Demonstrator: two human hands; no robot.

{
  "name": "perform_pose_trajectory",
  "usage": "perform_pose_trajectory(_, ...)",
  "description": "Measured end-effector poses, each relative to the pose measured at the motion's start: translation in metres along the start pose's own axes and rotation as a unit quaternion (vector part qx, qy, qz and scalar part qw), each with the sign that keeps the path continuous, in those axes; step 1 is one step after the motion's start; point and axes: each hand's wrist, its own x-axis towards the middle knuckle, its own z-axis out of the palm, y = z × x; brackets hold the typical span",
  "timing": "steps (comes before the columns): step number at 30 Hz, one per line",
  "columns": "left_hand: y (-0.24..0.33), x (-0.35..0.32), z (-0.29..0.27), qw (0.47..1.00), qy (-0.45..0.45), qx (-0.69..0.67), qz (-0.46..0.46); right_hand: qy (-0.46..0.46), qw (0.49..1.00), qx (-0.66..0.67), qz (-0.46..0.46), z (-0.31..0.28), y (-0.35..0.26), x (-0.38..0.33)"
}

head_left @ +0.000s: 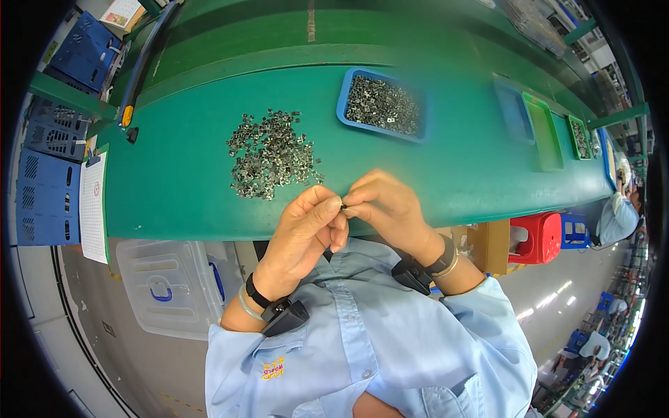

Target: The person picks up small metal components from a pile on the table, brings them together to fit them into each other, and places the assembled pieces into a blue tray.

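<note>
My left hand [306, 226] and my right hand [387, 205] meet at the near edge of the green table. Between their fingertips is a tiny dark part [343, 206], pinched from both sides; its exact kind is too small to make out. Just beyond my left hand lies a loose pile of small black and silver metal parts [272, 155]. Farther off, ahead of my right hand, a blue tray [343, 104] holds many similar small parts [380, 104].
Toward the right stand a blue tray [514, 111], a green tray [547, 136] and a smaller green tray of parts [580, 138]. A clipboard with paper [93, 202] and blue crates [49, 198] are at the left. Below sit a clear lidded box [164, 285] and a red stool [540, 238].
</note>
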Motion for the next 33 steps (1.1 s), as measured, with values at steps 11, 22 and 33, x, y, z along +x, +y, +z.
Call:
perform_pose_trajectory(11, -0.003, -0.005, 0.005, 0.999, 0.004, 0.043, 0.015, 0.005, 1.0, 0.004, 0.005, -0.001, -0.002, -0.006)
perform_pose_trajectory(22, -0.001, -0.005, 0.005, 0.997, 0.012, 0.075, 0.012, 0.021, 0.999, 0.003, 0.029, -0.001, -0.002, -0.005)
perform_pose_trajectory(33, 0.023, -0.021, -0.034, 0.988, 0.079, 0.096, 0.092, 0.099, 0.915, -0.391, -0.003, -0.064, 0.037, 0.053)
